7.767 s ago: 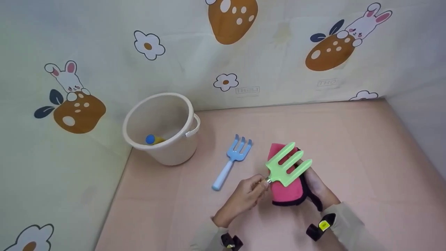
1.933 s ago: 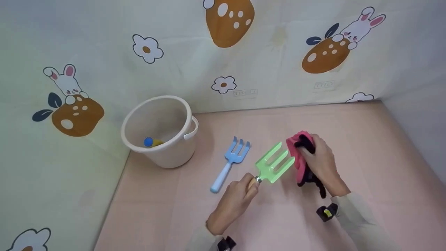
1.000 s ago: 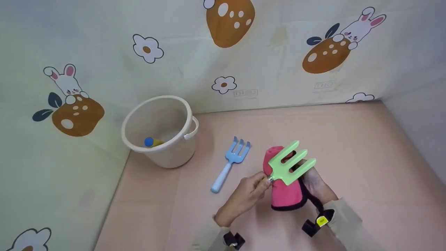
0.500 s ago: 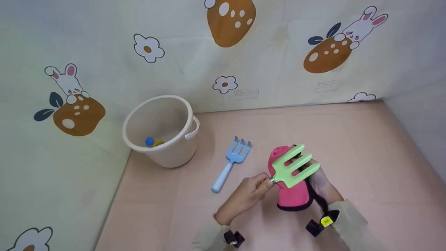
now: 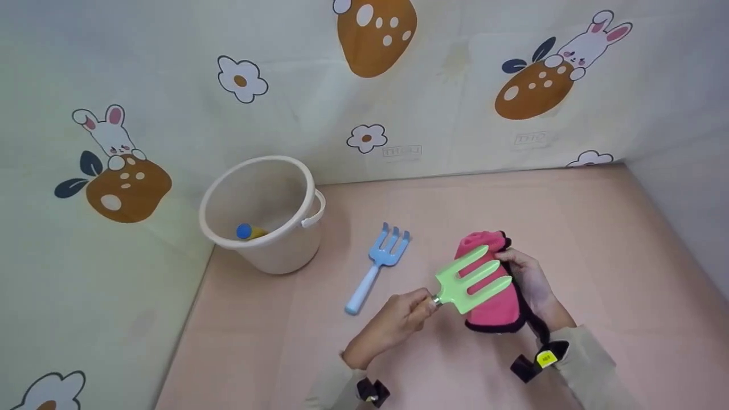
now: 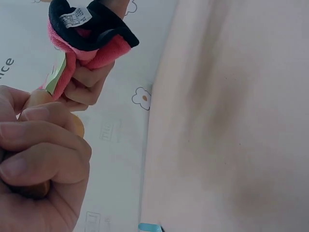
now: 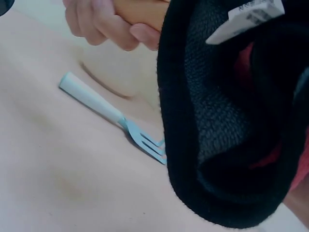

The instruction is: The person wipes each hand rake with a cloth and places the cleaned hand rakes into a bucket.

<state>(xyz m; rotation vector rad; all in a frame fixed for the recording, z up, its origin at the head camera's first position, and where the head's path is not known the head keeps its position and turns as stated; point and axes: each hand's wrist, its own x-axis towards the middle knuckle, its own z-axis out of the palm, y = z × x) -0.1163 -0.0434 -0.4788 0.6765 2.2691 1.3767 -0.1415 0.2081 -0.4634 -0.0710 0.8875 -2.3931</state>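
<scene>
My left hand (image 5: 393, 319) grips the wooden handle of a small green three-pronged garden fork (image 5: 454, 291); its curled fingers also show in the left wrist view. My right hand (image 5: 538, 287) pinches a pink cloth (image 5: 494, 313) with black edging and a dark strap, behind the fork's prongs in the head view. Whether the cloth touches the prongs I cannot tell there. In the right wrist view the cloth (image 7: 212, 125) appears folded over, showing a dark fuzzy inside and a white label. A blue hand fork (image 5: 387, 255) lies to the left of my left hand.
A cream bucket (image 5: 285, 250) with a side handle stands at the back left, holding a yellow object with a blue end (image 5: 244, 231). Behind the pink tabletop (image 5: 569, 216) rises a printed fabric wall (image 5: 455, 114).
The cloth, bunched off to the right earlier, came back behind the green fork. Since half a second ago, my right hand has shifted right with it and the fork has drawn slightly left and down.
</scene>
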